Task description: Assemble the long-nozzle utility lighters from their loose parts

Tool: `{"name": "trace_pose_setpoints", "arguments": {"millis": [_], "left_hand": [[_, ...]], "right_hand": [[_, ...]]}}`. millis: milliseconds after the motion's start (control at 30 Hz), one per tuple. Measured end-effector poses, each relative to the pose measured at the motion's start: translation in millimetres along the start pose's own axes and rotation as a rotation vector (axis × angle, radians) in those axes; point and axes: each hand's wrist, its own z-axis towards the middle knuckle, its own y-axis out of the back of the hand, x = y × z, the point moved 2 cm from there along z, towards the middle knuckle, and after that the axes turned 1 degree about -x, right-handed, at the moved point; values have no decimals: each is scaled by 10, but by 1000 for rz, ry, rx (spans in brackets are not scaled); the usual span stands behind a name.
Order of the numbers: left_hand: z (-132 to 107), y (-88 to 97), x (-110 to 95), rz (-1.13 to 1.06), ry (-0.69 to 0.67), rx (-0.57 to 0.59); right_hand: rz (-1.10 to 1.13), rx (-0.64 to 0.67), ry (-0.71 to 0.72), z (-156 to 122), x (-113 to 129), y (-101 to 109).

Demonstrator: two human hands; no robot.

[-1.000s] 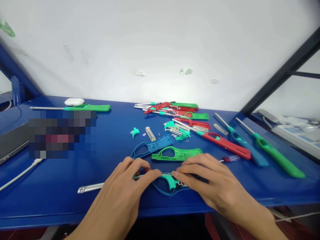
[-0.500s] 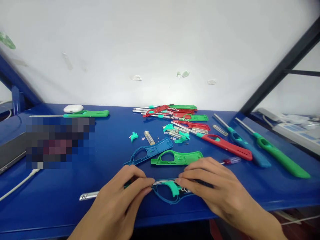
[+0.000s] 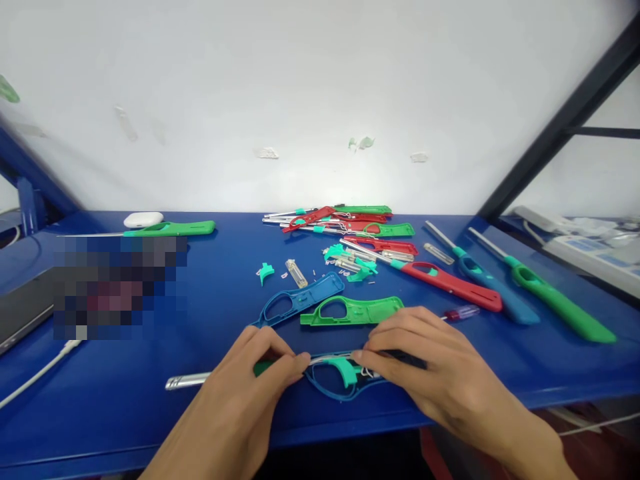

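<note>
Near the front of the counter [image 3: 215,293], the left hand [image 3: 250,383] pinches an open blue lighter shell [image 3: 341,398] by its neck; the right hand [image 3: 447,380] grips its handle. A turquoise trigger [image 3: 346,373] shows between them.

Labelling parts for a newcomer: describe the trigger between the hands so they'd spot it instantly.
Near the front edge of the blue table, an open blue lighter shell shows between the left hand and the right hand. The trigger is the curved teal piece jutting into the shell's finger loop. Unlike the loose teal piece farther back, it sits in a shell, beside white wire.
</note>
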Motion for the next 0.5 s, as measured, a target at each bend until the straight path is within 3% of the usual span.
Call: {"name": "trace_pose_setpoints", "arguments": {"millis": [100, 300, 500], "left_hand": [[6, -31, 8, 47, 41, 47], [40, -34, 4, 108, -14, 4], [10, -100, 60, 64, 40, 38]], "right_hand": [[-5, 14, -9, -13, 0, 4], [21, 85, -75, -66, -20, 19], [68, 148, -115, -106, -45, 24]]}}
